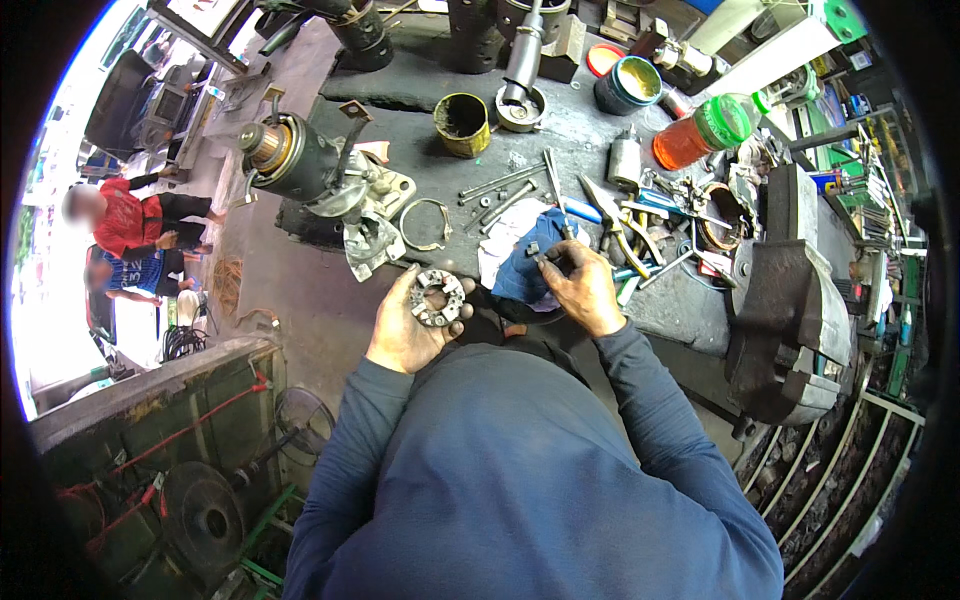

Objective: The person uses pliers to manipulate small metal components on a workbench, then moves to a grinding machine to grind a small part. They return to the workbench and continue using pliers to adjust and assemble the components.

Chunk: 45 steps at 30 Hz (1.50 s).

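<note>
My left hand holds a round metal brush holder, a ring with blocky slots around a central hole. The fingers curl under it and the thumb lies along its side. To the right, my right hand pinches a small dark block between thumb and fingertips, over a blue cloth. A white cloth lies partly under the blue one. Beyond my left hand, a motor body with a copper-coloured end rests on the bench, next to a thin metal ring clamp.
Long bolts, pliers and other hand tools lie across the dark workbench. A yellow can, a grease tub and a bottle of red liquid stand farther back. A large vise is at the right. Two people are far left.
</note>
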Available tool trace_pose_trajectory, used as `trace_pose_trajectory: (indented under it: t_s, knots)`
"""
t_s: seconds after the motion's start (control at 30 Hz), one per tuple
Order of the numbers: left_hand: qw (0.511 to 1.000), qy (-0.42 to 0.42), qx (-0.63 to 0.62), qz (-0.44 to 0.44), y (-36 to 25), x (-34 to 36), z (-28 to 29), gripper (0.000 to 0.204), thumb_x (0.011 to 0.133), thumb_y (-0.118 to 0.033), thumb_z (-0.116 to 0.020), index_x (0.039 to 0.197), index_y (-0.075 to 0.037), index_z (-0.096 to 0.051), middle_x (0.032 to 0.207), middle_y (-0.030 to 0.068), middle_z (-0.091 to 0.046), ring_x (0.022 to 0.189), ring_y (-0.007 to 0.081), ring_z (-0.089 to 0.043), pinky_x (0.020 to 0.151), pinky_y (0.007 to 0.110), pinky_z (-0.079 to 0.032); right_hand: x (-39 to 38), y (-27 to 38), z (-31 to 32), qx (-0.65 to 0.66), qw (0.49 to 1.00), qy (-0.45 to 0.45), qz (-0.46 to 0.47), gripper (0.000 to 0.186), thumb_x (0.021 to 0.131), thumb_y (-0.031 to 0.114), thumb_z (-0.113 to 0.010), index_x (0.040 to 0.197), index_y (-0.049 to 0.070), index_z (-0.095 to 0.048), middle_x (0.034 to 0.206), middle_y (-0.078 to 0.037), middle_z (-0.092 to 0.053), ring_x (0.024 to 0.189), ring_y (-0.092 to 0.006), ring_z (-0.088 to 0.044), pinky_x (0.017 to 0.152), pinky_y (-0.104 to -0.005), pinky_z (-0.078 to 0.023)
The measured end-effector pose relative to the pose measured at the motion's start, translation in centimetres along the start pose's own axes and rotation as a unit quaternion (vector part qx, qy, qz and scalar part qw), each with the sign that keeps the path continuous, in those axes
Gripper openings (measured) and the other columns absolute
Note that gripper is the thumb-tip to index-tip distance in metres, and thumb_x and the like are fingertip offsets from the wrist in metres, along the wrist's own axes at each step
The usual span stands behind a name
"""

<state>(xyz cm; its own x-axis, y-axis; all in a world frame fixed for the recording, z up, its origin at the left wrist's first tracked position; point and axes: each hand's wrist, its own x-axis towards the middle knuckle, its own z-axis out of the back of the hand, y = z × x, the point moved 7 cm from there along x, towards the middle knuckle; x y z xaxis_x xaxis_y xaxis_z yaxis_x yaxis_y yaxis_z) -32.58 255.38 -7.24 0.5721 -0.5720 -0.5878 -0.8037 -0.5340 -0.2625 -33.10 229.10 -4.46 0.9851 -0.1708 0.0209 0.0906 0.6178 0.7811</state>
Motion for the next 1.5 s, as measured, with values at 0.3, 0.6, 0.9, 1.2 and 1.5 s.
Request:
trace_pose_trajectory:
  t_s: [0.3, 0.6, 0.9, 1.2, 1.5]
  knots:
    - [0.997, 0.030, 0.065, 0.026, -1.6, -0.7, -3.7, 0.060, 0.101, -0.046, -0.045, 0.135, 0.001, -0.062, 0.125, 0.0246, -0.071, 0.102, 0.0392, -0.072, 0.080, 0.050, -0.061, 0.2, 7.5, 0.0, 0.188, 0.976, 0.065, 0.087, 0.023, 0.092, 0.005, -0.078, 0.114, -0.001, -0.071, 0.101, -0.005, -0.073, 0.090, -0.0123, -0.067, 0.084, -0.0279, -0.055]
    - [0.998, 0.014, 0.057, -0.012, -2.0, -1.3, -4.8, 0.051, 0.107, -0.042, -0.041, 0.134, -0.003, -0.060, 0.116, 0.0184, -0.071, 0.099, 0.0384, -0.072, 0.076, 0.047, -0.060, -0.4, 8.7, -2.6, 0.358, 0.916, 0.157, -0.094, 0.016, 0.095, 0.006, -0.076, 0.108, 0.001, -0.069, 0.095, -0.003, -0.071, 0.084, -0.0092, -0.065, 0.078, -0.0259, -0.054]
    - [0.999, 0.027, 0.018, -0.037, -2.1, -1.4, -4.4, 0.045, 0.105, -0.037, -0.045, 0.128, -0.003, -0.063, 0.115, 0.0154, -0.070, 0.105, 0.0351, -0.070, 0.090, 0.051, -0.059, -0.7, 9.6, -2.1, 0.287, 0.940, 0.169, -0.075, 0.020, 0.093, 0.005, -0.079, 0.110, -0.001, -0.072, 0.099, -0.003, -0.072, 0.090, -0.0109, -0.065, 0.084, -0.0279, -0.055]
    - [0.998, 0.051, -0.022, -0.038, -1.6, -1.5, -4.5, 0.042, 0.107, -0.036, -0.046, 0.128, -0.003, -0.062, 0.117, 0.0133, -0.069, 0.109, 0.0331, -0.069, 0.099, 0.053, -0.057, -0.9, 11.0, -2.4, 0.236, 0.961, 0.143, 0.009, 0.018, 0.089, 0.004, -0.080, 0.105, -0.002, -0.074, 0.097, -0.009, -0.074, 0.088, -0.0193, -0.070, 0.083, -0.0330, -0.056]
    - [0.999, 0.044, -0.007, -0.031, -1.2, -1.6, -4.3, 0.041, 0.109, -0.035, -0.044, 0.133, -0.006, -0.061, 0.121, 0.0121, -0.068, 0.109, 0.0293, -0.068, 0.100, 0.052, -0.056, -1.1, 10.6, -2.8, 0.219, 0.964, 0.141, 0.059, 0.017, 0.090, 0.005, -0.080, 0.105, -0.001, -0.075, 0.097, -0.010, -0.074, 0.089, -0.0186, -0.070, 0.081, -0.0318, -0.056]
